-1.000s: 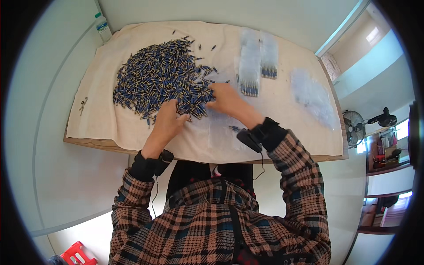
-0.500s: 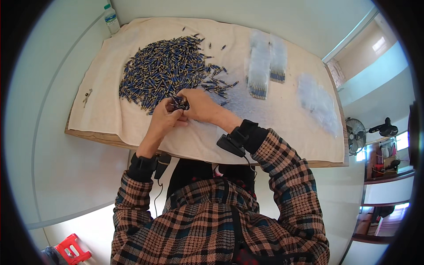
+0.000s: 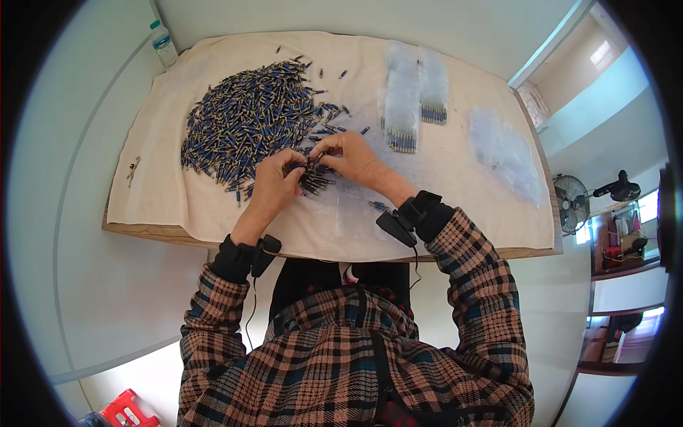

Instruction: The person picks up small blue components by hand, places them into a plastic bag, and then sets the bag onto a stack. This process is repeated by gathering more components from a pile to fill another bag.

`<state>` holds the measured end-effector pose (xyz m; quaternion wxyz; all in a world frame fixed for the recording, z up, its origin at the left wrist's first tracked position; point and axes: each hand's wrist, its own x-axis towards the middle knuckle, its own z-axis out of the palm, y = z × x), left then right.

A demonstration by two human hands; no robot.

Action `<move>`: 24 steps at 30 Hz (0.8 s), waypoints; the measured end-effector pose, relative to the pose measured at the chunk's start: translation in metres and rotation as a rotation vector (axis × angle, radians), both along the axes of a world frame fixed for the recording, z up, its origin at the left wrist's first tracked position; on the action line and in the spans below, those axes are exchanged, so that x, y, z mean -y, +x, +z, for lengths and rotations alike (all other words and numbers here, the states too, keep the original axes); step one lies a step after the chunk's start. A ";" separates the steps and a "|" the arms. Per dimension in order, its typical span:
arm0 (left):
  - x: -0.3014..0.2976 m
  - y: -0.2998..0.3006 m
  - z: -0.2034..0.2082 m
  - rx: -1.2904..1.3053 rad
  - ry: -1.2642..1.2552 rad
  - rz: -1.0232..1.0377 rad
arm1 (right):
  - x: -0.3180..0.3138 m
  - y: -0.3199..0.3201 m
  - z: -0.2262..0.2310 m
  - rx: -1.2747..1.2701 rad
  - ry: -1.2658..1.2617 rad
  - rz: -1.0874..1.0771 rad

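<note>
Left grip: left hand (image 3: 272, 183) curled closed round a few blue-and-gold plugs (image 3: 292, 167)
Right grip: right hand (image 3: 353, 158), fingertips nearly together there; any hold, cannot tell
Handling: best pinched lightly, ends turned alike
Wrists: angled inward
Plug pile (image 3: 249, 117): ahead of left hand, on the cloth-covered bench (image 3: 160, 234)

head view | left head-worn fisheye | looks steeply down, close above hands (image 3: 358, 161) and table (image 3: 455, 220)

The person's left hand (image 3: 275, 182) and right hand (image 3: 355, 158) nearly meet, fingers (image 3: 329, 141) bent and pinching inward; both forearms angle forward, converging.
</note>
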<state>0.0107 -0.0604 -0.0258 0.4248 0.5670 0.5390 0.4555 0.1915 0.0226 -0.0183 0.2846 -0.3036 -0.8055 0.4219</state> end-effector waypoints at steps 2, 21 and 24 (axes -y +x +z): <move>0.001 -0.003 -0.002 -0.057 0.021 -0.014 | 0.000 0.001 0.001 0.017 -0.044 -0.018; 0.003 0.003 0.012 0.188 -0.006 0.020 | 0.033 0.008 0.020 0.041 0.091 -0.102; 0.004 0.003 0.019 0.154 0.018 0.005 | 0.039 0.007 0.026 -0.019 0.042 -0.090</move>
